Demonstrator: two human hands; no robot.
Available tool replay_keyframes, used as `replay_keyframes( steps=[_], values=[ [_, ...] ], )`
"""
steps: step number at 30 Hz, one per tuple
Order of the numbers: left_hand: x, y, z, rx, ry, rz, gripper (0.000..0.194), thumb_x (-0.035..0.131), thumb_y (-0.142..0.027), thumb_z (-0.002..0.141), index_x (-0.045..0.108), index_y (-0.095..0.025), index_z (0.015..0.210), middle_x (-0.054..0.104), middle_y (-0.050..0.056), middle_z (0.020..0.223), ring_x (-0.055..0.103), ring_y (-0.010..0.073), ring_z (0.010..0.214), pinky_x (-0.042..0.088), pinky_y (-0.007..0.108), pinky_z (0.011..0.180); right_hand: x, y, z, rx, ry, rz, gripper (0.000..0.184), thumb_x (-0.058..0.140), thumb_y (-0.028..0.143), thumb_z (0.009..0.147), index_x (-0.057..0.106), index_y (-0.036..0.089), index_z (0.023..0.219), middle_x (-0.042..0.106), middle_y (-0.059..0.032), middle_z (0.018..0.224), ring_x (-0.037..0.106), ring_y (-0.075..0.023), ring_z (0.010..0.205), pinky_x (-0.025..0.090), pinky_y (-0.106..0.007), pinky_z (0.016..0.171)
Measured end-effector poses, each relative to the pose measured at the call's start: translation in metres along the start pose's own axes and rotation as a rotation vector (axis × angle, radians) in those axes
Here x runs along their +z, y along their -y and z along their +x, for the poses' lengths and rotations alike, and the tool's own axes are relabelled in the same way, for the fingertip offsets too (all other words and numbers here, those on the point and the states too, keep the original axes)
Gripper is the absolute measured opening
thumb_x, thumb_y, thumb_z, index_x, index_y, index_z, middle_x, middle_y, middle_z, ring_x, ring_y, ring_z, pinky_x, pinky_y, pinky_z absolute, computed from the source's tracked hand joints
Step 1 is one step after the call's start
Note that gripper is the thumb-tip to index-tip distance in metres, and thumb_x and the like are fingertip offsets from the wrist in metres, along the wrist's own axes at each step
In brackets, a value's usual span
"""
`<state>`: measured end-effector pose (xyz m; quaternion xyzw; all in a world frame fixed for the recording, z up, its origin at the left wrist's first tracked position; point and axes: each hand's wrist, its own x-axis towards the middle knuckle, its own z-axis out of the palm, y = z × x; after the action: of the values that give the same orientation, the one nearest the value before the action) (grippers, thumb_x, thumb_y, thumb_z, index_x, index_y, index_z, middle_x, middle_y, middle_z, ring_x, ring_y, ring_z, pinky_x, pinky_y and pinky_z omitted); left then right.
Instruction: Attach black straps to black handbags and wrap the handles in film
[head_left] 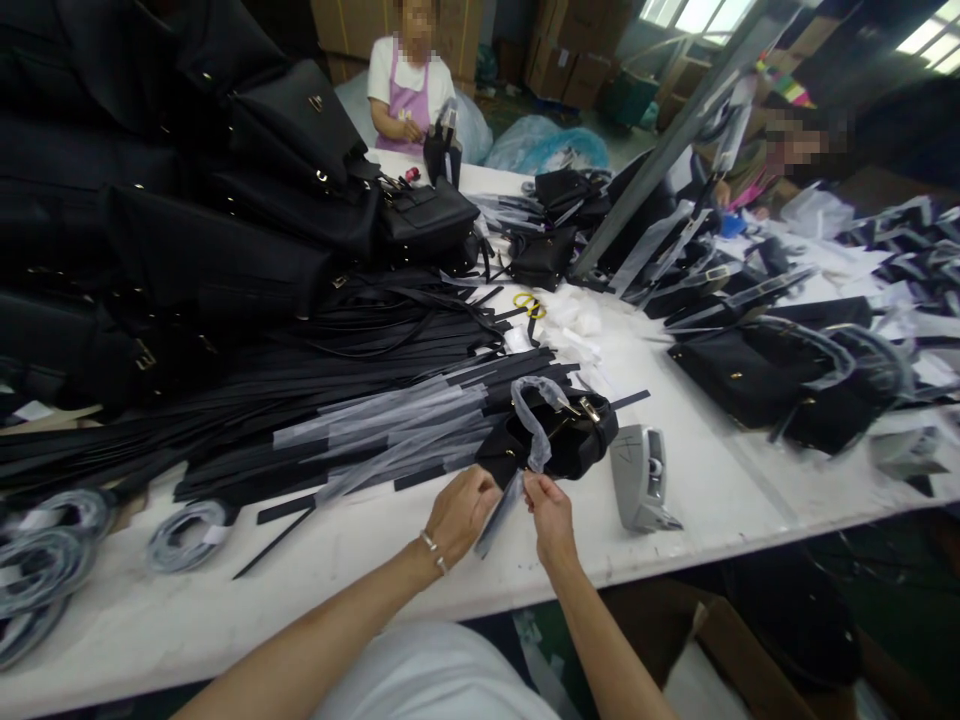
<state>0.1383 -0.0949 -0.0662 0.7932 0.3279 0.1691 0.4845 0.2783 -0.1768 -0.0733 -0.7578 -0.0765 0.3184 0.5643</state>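
Note:
A small black handbag (pixel 564 440) with gold hardware lies on the white table (pixel 705 500) just beyond my hands. Its handle is wrapped in clear plastic film (pixel 529 410) that loops up and hangs down toward me. My left hand (pixel 463 512) is closed on a strip (pixel 496 516) covered in that film, at the bag's near edge. My right hand (pixel 550 512) pinches the hanging end of the film right beside it.
A fan of black straps (pixel 360 400), some film-wrapped, lies left of the bag under a tall stack of black handbags (pixel 225 200). A grey tool (pixel 642 478) stands right of my hands, yellow scissors (pixel 529 304) farther back. Coiled cords (pixel 45 560) sit near left. Two other people work at the far side.

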Motion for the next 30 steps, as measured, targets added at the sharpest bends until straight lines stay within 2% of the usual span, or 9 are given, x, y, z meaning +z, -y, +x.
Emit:
replay_keyframes(
  steps=[4,7,11,16,19,22,24,27,30],
  values=[
    [0.035,-0.013,0.033,-0.267,0.196,-0.327,0.034,0.034,-0.039,0.090,0.052,-0.017,0.071,0.058,0.000,0.059,0.054,0.0137,0.053,0.041,0.026,0.055,0.002,0.000,-0.002,-0.022,0.006,-0.019,0.033,0.066,0.050,0.067,0.060,0.019,0.057,0.049,0.0048,0.049,0.043,-0.0128,0.053,0.034,-0.025,0.053],
    [0.051,-0.012,0.036,-0.290,0.162,-0.323,0.033,0.033,-0.039,0.088,0.048,-0.018,0.068,0.048,-0.005,0.049,0.045,0.0110,0.042,0.035,0.023,0.047,-0.001,0.002,-0.004,-0.029,0.061,-0.019,0.034,0.063,0.051,0.071,0.061,0.018,0.061,0.055,0.0035,0.054,0.046,-0.0132,0.057,0.036,-0.025,0.057],
    [0.051,-0.012,0.030,-0.271,0.064,-0.285,0.029,0.042,-0.038,0.083,0.045,-0.019,0.061,0.044,-0.005,0.052,0.044,0.0112,0.052,0.033,0.023,0.052,-0.005,0.001,-0.004,-0.023,0.077,-0.043,0.033,0.068,0.049,0.068,0.064,0.017,0.065,0.057,0.0032,0.058,0.046,-0.0125,0.058,0.037,-0.025,0.058],
    [0.048,-0.016,0.026,-0.343,0.122,-0.406,0.030,0.040,-0.045,0.083,0.049,-0.019,0.069,0.050,-0.005,0.053,0.040,0.0096,0.042,0.031,0.022,0.045,0.000,-0.003,0.001,-0.077,0.004,-0.107,0.039,0.062,0.052,0.073,0.056,0.018,0.054,0.045,0.0058,0.047,0.041,-0.0112,0.050,0.033,-0.024,0.051],
    [0.049,-0.015,0.026,-0.381,0.106,-0.424,0.033,0.046,-0.048,0.079,0.047,-0.020,0.063,0.045,-0.006,0.049,0.037,0.0091,0.041,0.028,0.022,0.043,-0.006,0.005,0.000,-0.075,0.108,-0.101,0.040,0.059,0.053,0.075,0.059,0.018,0.056,0.051,0.0039,0.049,0.046,-0.0122,0.050,0.037,-0.024,0.051],
    [0.050,-0.011,0.028,-0.384,0.073,-0.376,0.036,0.049,-0.051,0.076,0.050,-0.019,0.060,0.041,-0.007,0.046,0.037,0.0099,0.044,0.028,0.022,0.045,-0.042,0.018,0.000,-0.091,0.183,-0.166,0.037,0.060,0.052,0.075,0.067,0.017,0.064,0.060,0.0006,0.056,0.055,-0.0155,0.054,0.043,-0.026,0.055],
    [0.050,-0.007,0.030,-0.393,0.071,-0.373,0.037,0.050,-0.053,0.075,0.053,-0.019,0.062,0.041,-0.007,0.046,0.036,0.0103,0.044,0.027,0.022,0.045,-0.087,0.026,0.005,-0.152,0.011,-0.254,0.033,0.060,0.050,0.075,0.071,0.018,0.073,0.064,-0.0004,0.062,0.058,-0.0171,0.060,0.045,-0.027,0.060],
    [0.051,-0.002,0.031,-0.384,0.076,-0.387,0.039,0.050,-0.056,0.075,0.052,-0.019,0.063,0.040,-0.007,0.047,0.035,0.0100,0.044,0.026,0.021,0.045,-0.167,0.032,0.025,-0.172,-0.415,-0.329,0.039,0.056,0.053,0.075,0.072,0.018,0.083,0.069,-0.0036,0.071,0.060,-0.0213,0.072,0.045,-0.031,0.070],
    [0.052,0.001,0.031,-0.384,0.073,-0.379,0.042,0.050,-0.059,0.073,0.052,-0.019,0.063,0.041,-0.007,0.047,0.034,0.0099,0.044,0.026,0.021,0.044,-0.226,0.028,0.054,-0.083,-0.489,-0.359,0.041,0.063,0.053,0.065,0.073,0.016,0.079,0.072,-0.0081,0.081,0.061,-0.0282,0.089,0.044,-0.034,0.077]
  ],
)
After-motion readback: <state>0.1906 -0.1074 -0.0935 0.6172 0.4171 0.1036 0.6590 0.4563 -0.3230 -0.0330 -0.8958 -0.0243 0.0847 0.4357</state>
